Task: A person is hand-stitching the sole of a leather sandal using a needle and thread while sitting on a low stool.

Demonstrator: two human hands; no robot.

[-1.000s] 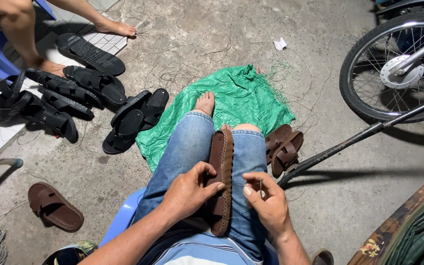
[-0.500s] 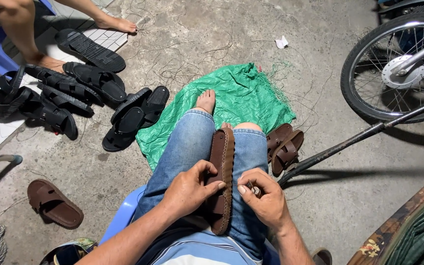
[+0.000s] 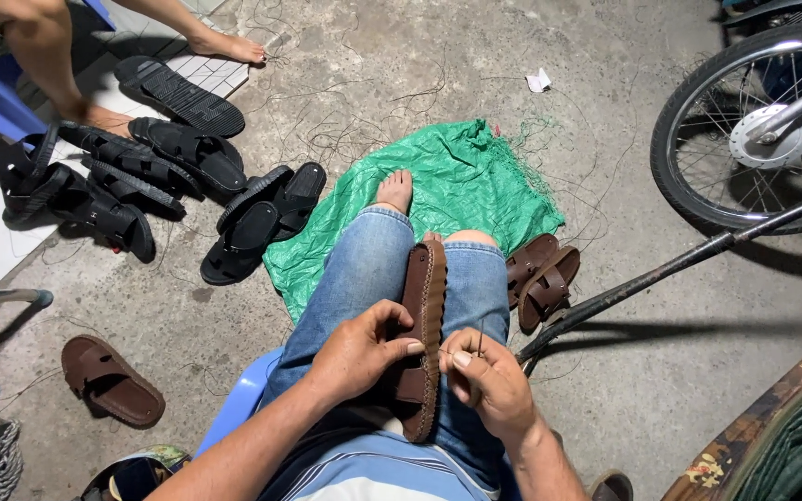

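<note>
I see no labelled packages, signs or screens here. The nearest thing is a small crumpled white paper scrap (image 3: pixel 538 81) lying on the concrete, just beyond the far edge of the green sheet (image 3: pixel 457 190).

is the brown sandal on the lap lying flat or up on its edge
On its edge: the brown sandal stands between the knees, stitched rim up, steadied by the left hand.

Brown sandal (image 3: pixel 422 334) matt leather-like; green sheet (image 3: pixel 461 181) crinkled plastic weave; floor (image 3: pixel 373 56) rough concrete.
</note>
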